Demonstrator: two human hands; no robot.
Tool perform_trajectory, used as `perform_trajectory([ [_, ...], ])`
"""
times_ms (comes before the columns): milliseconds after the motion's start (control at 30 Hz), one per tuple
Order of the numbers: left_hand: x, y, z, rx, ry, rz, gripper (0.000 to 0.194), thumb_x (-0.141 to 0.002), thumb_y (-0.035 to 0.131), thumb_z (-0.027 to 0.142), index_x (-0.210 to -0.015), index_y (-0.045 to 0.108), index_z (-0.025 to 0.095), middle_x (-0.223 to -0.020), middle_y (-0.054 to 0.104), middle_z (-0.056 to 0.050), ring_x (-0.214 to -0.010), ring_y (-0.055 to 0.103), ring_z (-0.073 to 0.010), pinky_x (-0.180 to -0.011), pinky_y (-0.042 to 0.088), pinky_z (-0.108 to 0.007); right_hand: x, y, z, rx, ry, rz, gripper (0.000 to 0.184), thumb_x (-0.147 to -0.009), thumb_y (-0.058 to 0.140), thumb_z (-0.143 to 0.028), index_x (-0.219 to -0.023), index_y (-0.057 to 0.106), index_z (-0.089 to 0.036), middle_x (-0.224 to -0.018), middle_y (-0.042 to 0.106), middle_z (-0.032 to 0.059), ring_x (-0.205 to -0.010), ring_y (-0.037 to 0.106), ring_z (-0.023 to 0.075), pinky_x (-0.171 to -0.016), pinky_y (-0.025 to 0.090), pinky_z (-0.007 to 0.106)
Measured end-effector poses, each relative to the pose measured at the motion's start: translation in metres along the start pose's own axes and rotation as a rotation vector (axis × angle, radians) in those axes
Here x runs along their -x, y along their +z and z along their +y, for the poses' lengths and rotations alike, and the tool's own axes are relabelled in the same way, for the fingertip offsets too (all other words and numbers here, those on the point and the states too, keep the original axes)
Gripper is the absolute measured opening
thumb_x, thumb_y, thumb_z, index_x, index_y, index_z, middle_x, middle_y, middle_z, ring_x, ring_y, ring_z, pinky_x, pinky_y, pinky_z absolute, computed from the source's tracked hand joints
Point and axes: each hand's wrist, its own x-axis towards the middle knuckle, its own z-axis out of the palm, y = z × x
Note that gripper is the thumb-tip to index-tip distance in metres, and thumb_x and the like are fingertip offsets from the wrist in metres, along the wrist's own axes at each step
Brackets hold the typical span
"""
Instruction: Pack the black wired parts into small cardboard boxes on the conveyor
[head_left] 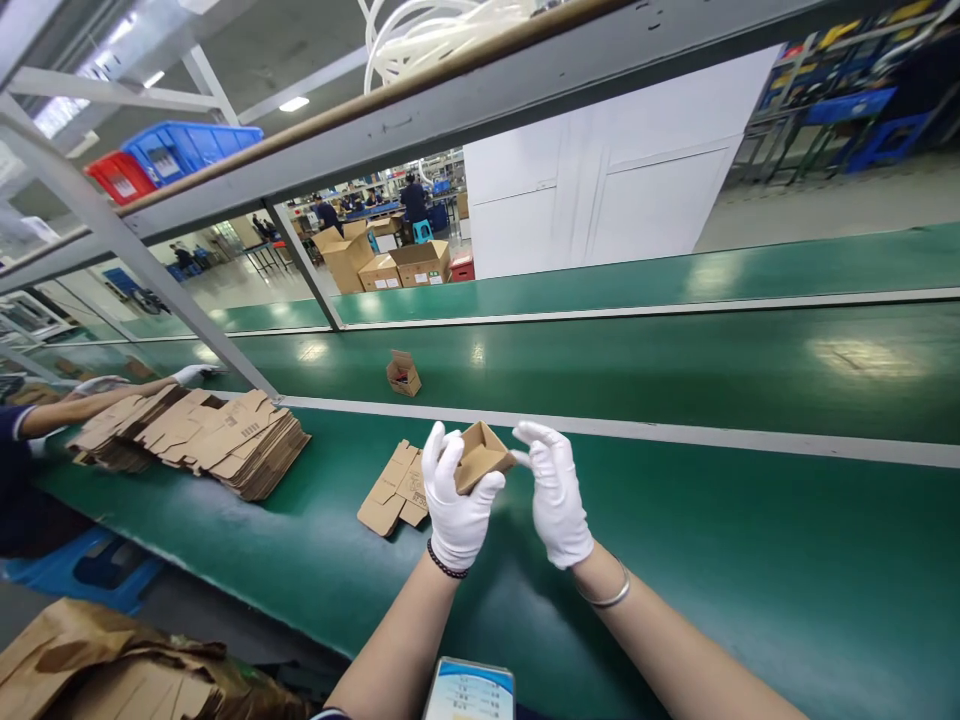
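In a white glove, my left hand grips a small brown cardboard box, its open side facing up and toward me. My right hand, gloved too, is just right of the box with fingers stretched out and apart; a fingertip is close to the box's right corner, and I cannot tell if it touches. Flat, unfolded cardboard blanks lie on the green bench left of my left hand. Past the pale divider, another small box stands with its flap up and something reddish inside.
A large stack of flat cardboard blanks sits at the left, near a co-worker's arm. A metal post rises behind it to an overhead shelf. A blue bin and a red bin stand up there.
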Motion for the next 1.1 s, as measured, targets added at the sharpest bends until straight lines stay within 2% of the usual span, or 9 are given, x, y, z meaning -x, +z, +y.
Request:
perform_trajectory([
  [100, -0.003, -0.002, 0.0, -0.009, 0.004, 0.115, 0.04, -0.083, 0.054, 0.048, -0.112, 0.047, 0.021, -0.139, 0.035, -0.018, -0.116, 0.054, -0.0252, -0.09, 0.051, -0.044, 0.002, 0.009, -0.003, -0.228, 0.273, -0.278, 0.051, -0.093, 0.023, -0.057, -0.119, 0.052, -0.023, -0.114, 0.06, 0.0104, -0.102, 0.06, 0.0238, -0.067, 0.055, 0.035],
  [200, -0.002, -0.003, 0.003, 0.017, 0.053, 0.076, 0.027, -0.086, 0.052, 0.045, -0.098, 0.049, 0.021, -0.136, 0.039, -0.015, -0.114, 0.055, -0.0245, -0.09, 0.051, -0.045, 0.004, 0.012, -0.008, -0.409, 0.345, -0.555, 0.061, -0.091, 0.022, -0.062, -0.127, 0.051, -0.022, -0.118, 0.061, 0.0113, -0.098, 0.062, 0.0236, -0.068, 0.055, 0.035],
  [433, 0.006, 0.0, 0.006, 0.092, 0.04, -0.003, 0.03, -0.087, 0.048, 0.049, -0.1, 0.046, 0.023, -0.131, 0.043, -0.014, -0.115, 0.054, -0.0238, -0.09, 0.05, -0.045, 0.01, 0.007, -0.013, -0.536, 0.363, -0.552, 0.059, -0.083, 0.045, -0.065, -0.124, 0.057, -0.024, -0.12, 0.061, 0.0095, -0.09, 0.063, 0.021, -0.062, 0.054, 0.03],
  [500, 0.008, 0.001, 0.003, 0.102, 0.029, 0.005, 0.034, -0.088, 0.046, 0.049, -0.109, 0.044, 0.024, -0.135, 0.041, -0.015, -0.117, 0.052, -0.0235, -0.094, 0.048, -0.045, 0.008, 0.006, -0.012, -0.555, 0.383, -0.552, 0.055, -0.082, 0.05, -0.062, -0.12, 0.059, -0.024, -0.116, 0.062, 0.0087, -0.078, 0.064, 0.018, -0.055, 0.052, 0.028],
  [600, 0.013, 0.001, -0.003, 0.065, -0.027, -0.057, 0.046, -0.088, 0.047, 0.048, -0.126, 0.039, 0.024, -0.139, 0.04, -0.017, -0.126, 0.044, -0.0253, -0.102, 0.04, -0.046, -0.002, 0.001, -0.009, -0.444, 0.349, -0.534, 0.051, -0.081, 0.052, -0.06, -0.113, 0.062, -0.021, -0.1, 0.067, 0.0075, -0.063, 0.06, 0.015, -0.051, 0.05, 0.027],
  [733, 0.015, 0.004, -0.007, 0.267, -0.321, -0.236, 0.061, -0.087, 0.038, 0.058, -0.136, 0.038, 0.022, -0.143, 0.039, -0.015, -0.132, 0.036, -0.0269, -0.11, 0.029, -0.044, -0.016, -0.009, -0.005, -0.025, 0.232, -0.529, 0.037, -0.076, 0.064, -0.044, -0.104, 0.066, -0.021, -0.102, 0.068, 0.0067, -0.089, 0.064, 0.0229, -0.077, 0.054, 0.035],
  [833, 0.012, 0.008, -0.003, 0.613, -0.646, -0.17, 0.068, -0.088, 0.019, 0.063, -0.142, 0.027, 0.023, -0.142, 0.041, -0.014, -0.13, 0.04, -0.0255, -0.106, 0.037, -0.042, -0.014, -0.01, -0.007, 0.227, 0.153, -0.632, 0.033, -0.074, 0.065, -0.029, -0.106, 0.068, -0.023, -0.115, 0.065, 0.0045, -0.107, 0.059, 0.0243, -0.094, 0.048, 0.036],
  [900, 0.01, 0.01, 0.001, 0.712, -0.77, -0.102, 0.065, -0.089, 0.018, 0.062, -0.139, 0.033, 0.022, -0.138, 0.046, -0.013, -0.127, 0.045, -0.0255, -0.103, 0.04, -0.041, -0.009, -0.007, -0.01, 0.316, 0.122, -0.706, 0.033, -0.075, 0.062, -0.023, -0.108, 0.068, -0.024, -0.117, 0.064, 0.0027, -0.11, 0.057, 0.0238, -0.097, 0.045, 0.035],
  [1100, 0.023, 0.009, 0.0, 0.636, -0.812, -0.003, 0.059, -0.085, 0.038, 0.061, -0.128, 0.045, 0.022, -0.135, 0.049, -0.012, -0.124, 0.047, -0.026, -0.104, 0.04, -0.041, -0.007, -0.004, -0.015, 0.429, 0.047, -0.853, 0.035, -0.076, 0.06, -0.021, -0.11, 0.067, -0.023, -0.114, 0.066, 0.0015, -0.109, 0.058, 0.023, -0.093, 0.046, 0.031],
])
